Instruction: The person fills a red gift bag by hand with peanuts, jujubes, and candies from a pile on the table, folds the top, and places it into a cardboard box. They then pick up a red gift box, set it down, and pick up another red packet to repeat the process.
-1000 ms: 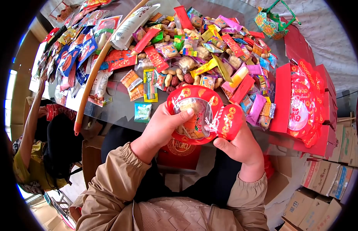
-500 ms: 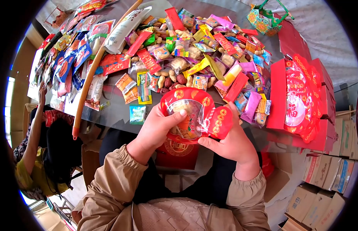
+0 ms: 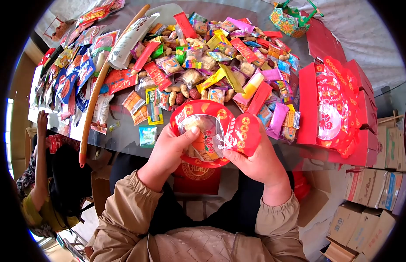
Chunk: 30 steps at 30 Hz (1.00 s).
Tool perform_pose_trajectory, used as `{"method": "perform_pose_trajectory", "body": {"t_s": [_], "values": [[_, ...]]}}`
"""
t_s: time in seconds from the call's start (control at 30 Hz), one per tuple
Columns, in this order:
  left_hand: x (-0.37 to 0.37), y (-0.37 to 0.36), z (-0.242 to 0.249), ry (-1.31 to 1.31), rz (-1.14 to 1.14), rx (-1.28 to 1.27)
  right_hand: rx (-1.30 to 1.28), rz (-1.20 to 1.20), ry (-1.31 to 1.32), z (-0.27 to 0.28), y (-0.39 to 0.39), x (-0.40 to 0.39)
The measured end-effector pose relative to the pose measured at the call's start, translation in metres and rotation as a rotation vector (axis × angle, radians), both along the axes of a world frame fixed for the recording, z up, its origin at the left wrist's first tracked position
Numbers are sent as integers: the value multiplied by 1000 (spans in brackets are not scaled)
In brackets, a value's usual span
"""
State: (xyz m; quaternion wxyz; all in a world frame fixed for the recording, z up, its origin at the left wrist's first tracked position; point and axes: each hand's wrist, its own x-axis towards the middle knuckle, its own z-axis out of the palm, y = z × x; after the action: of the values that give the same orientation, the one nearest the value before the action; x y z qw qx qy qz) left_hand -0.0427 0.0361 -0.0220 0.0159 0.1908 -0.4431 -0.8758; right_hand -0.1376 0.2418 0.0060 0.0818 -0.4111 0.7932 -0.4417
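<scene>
Between my hands is a red gift bag [image 3: 220, 114] with gold print and a clear window. Through the window several wrapped snacks [image 3: 205, 146] show. My left hand [image 3: 166, 150] grips its left side, thumb pressed on the window. On the right, my right hand [image 3: 262, 163] pinches the bag's red printed flap [image 3: 243, 133] with the thumb in front; most of its fingers are hidden behind. Just beyond the bag lie red dates [image 3: 194, 93], peanuts [image 3: 173, 97] and a heap of wrapped candies [image 3: 203, 61]. A small blue packet [image 3: 148, 136] lies near my left hand.
A long orange-brown stick [image 3: 98, 87] lies between the heap and many snack packets [image 3: 72, 78] on the left. To the right, a red box [image 3: 307, 105] holds stacked red bags [image 3: 336, 100]. Cartons [image 3: 353, 227] stand lower right. Another person's arm [image 3: 40, 161] reaches in at left.
The bag and both hands have shifted slightly left in view, as has the whole table scene. More of the contents shows through the window. Both hands keep hold.
</scene>
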Motion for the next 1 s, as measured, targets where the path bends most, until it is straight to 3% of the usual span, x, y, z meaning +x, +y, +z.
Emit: {"method": "perform_pose_trajectory", "body": {"t_s": [0.3, 0.8, 1.0], "values": [[0, 1, 0, 15, 13, -7, 4, 20, -52, -2, 4, 2], [4, -8, -10, -17, -88, -35, 241, 263, -159, -1, 10, 0], [2, -3, -6, 19, -54, -66, 200, 227, -67, -3, 9, 1]]}}
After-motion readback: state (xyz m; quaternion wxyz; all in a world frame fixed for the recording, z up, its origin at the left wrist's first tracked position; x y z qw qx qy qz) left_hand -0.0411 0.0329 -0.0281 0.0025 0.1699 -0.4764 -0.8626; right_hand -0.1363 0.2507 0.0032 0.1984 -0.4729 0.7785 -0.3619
